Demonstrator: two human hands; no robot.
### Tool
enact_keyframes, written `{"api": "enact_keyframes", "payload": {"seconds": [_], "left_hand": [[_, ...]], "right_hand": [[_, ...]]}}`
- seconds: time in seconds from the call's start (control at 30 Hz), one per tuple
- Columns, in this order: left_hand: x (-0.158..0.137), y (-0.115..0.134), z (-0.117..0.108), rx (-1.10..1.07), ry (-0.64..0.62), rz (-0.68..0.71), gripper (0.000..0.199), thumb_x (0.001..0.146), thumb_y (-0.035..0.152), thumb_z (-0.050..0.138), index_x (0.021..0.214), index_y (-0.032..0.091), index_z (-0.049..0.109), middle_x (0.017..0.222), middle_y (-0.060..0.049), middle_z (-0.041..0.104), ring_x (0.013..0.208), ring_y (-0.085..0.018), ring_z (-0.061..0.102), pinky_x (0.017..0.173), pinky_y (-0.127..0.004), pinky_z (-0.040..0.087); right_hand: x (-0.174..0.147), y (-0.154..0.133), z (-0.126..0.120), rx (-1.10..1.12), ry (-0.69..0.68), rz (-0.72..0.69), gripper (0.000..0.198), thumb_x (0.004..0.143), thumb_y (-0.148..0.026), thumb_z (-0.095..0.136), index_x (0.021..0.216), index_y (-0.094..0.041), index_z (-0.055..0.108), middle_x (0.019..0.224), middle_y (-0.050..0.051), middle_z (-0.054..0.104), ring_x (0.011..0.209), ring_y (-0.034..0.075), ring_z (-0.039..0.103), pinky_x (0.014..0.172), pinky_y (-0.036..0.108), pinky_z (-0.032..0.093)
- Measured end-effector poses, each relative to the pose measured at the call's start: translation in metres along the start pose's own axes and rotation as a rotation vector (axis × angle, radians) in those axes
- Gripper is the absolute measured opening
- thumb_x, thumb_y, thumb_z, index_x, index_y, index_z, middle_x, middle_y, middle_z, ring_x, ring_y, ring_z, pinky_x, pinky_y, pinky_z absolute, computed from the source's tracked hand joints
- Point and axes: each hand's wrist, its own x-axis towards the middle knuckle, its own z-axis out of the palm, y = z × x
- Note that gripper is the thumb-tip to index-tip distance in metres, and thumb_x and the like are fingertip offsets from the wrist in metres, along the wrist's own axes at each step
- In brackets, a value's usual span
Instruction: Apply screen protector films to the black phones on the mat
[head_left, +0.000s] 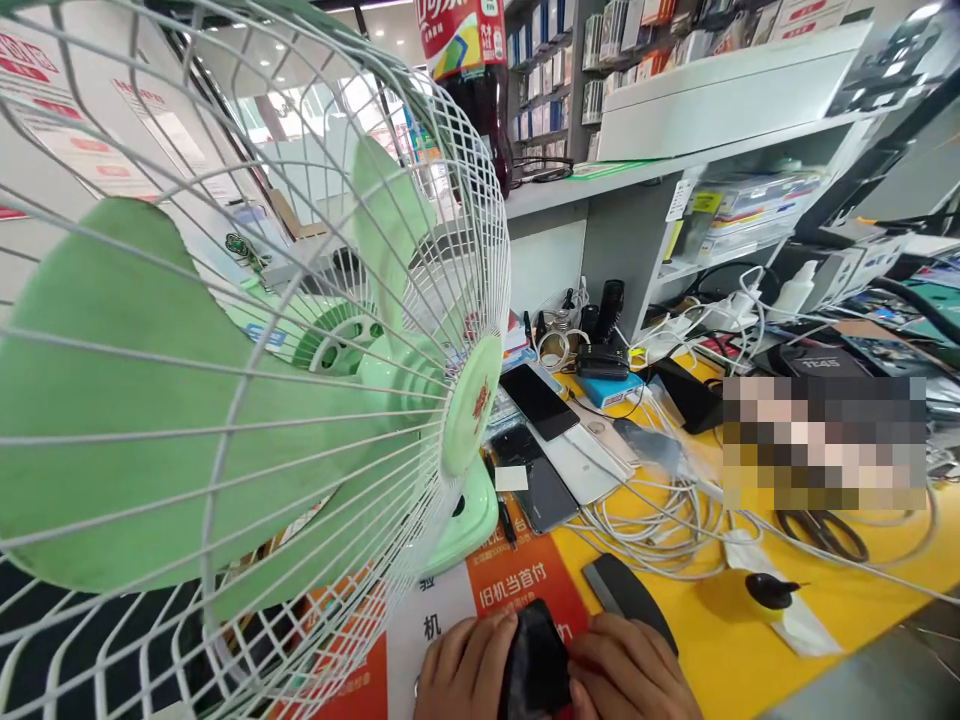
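Yellow table [690, 620], crowded; orange-and-white printed sheet [559, 560] with Chinese lettering at the near side. Large at left: white-caged green electric fan [472, 405], foot [480, 490] near the sheet's far edge. Beside the foot, smartphones [540, 402] lying flat; then loosely coiled white cable [652, 535], with scissors [823, 535] farther right. Behind, grey shelf unit [626, 240] with cola bottle [480, 110] upright on top; packed shelving [540, 75] beyond.

Left hand [463, 668] and right hand [631, 672] low in view, backs up, knuckles bent. Between them, over the sheet: black object [534, 660], shiny, exact kind unclear. Left fingers together, clamped on its left edge. Right fingers curled at its right edge; clamped or merely touching, cannot tell.
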Motion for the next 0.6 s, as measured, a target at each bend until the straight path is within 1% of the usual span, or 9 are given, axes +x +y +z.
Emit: {"api": "enact_keyframes", "payload": {"seconds": [0.1,0.27,0.37,0.47,0.6], "left_hand": [[0.001,0.000,-0.001,0.003,0.002,0.024,0.045,0.090,0.044,0.054,0.129,0.024,0.059,0.113,-0.006,0.076,0.098,-0.025,0.069,0.086,-0.039,0.050],[0.005,0.000,-0.008,-0.013,-0.029,0.033,0.045,0.090,0.043,0.052,0.129,0.022,0.059,0.115,-0.006,0.075,0.099,-0.024,0.069,0.088,-0.038,0.050],[0.009,0.000,-0.014,-0.030,-0.064,0.047,0.049,0.086,0.042,0.057,0.130,0.022,0.058,0.118,-0.005,0.074,0.102,-0.024,0.069,0.089,-0.037,0.051],[0.013,0.001,-0.022,-0.020,-0.111,0.074,0.056,0.078,0.038,0.067,0.131,0.021,0.057,0.120,-0.005,0.073,0.105,-0.024,0.068,0.089,-0.036,0.053],[0.021,0.005,-0.029,-0.021,-0.140,0.070,0.065,0.069,0.034,0.073,0.129,0.020,0.055,0.118,-0.006,0.073,0.101,-0.025,0.069,0.085,-0.036,0.056]], "right_hand": [[-0.004,0.001,0.002,-0.035,-0.054,-0.030,0.012,0.084,-0.016,0.065,0.087,-0.026,0.071,0.089,-0.002,0.075,0.089,0.018,0.072,0.082,0.030,0.054],[-0.009,0.001,0.003,-0.040,-0.062,-0.043,0.013,0.083,-0.017,0.067,0.090,-0.026,0.071,0.091,-0.003,0.075,0.091,0.018,0.072,0.084,0.032,0.053],[-0.009,0.001,0.003,-0.020,-0.065,-0.023,0.012,0.082,-0.016,0.067,0.090,-0.026,0.070,0.093,-0.003,0.075,0.092,0.018,0.071,0.085,0.033,0.052],[-0.005,0.000,0.000,0.011,-0.063,-0.015,0.011,0.083,-0.016,0.066,0.089,-0.024,0.069,0.092,-0.002,0.074,0.092,0.019,0.070,0.086,0.033,0.050],[0.003,-0.006,-0.003,0.073,-0.014,0.043,0.012,0.086,-0.013,0.061,0.086,-0.023,0.068,0.088,-0.002,0.074,0.090,0.018,0.068,0.088,0.032,0.047]]}}
